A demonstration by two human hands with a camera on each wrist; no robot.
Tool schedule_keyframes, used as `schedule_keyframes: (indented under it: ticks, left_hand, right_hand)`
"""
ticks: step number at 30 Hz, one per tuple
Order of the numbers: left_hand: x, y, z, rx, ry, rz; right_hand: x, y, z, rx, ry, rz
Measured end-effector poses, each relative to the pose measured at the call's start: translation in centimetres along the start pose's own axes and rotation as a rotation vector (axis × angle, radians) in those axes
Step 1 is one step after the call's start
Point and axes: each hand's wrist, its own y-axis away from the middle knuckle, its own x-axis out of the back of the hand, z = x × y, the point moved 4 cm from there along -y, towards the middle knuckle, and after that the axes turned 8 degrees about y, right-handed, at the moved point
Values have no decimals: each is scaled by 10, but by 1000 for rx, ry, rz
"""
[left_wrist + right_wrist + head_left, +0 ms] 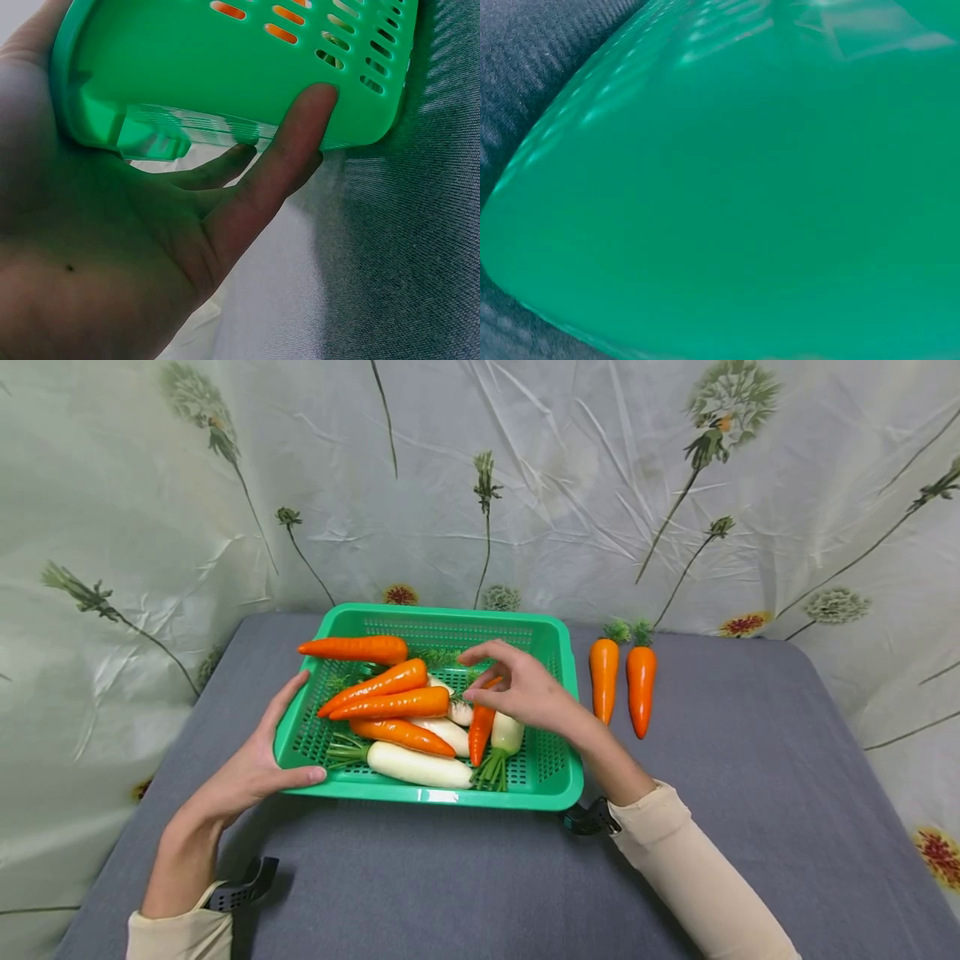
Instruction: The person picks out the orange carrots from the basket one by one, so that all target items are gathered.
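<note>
A green plastic basket (480, 795) holds orange carrots (390, 703) and white radishes (420, 766) with green tops. My left hand (258, 760) holds its left end, thumb on the front rim and fingers along the outer side wall. In the left wrist view, fingers (259, 184) lie against the slotted green wall. Over the basket's right half is my right hand (525, 689), its thumb and index finger apart above a carrot (481, 733) with its tip toward me. The thumb partly covers that carrot. Green basket wall (742, 187) fills most of the right wrist view, hiding the right fingers.
Two carrots (603, 681) with leafy tops lie side by side on the grey cloth (750, 760), right of the basket. Behind the table hangs a pale curtain (555, 485) with a dandelion print. A black strap device sits at each wrist.
</note>
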Motion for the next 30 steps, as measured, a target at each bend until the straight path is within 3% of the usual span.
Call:
schedule_keyframes:
  ticks: [13,30]
  left_hand:
    - [0,0,1,-7,6,-3]
    - [-1,1,1,-3,10,0]
  right_hand:
    - [-15,-9,3,-50,50,-145]
    - [-26,-15,2,-81,127,-244]
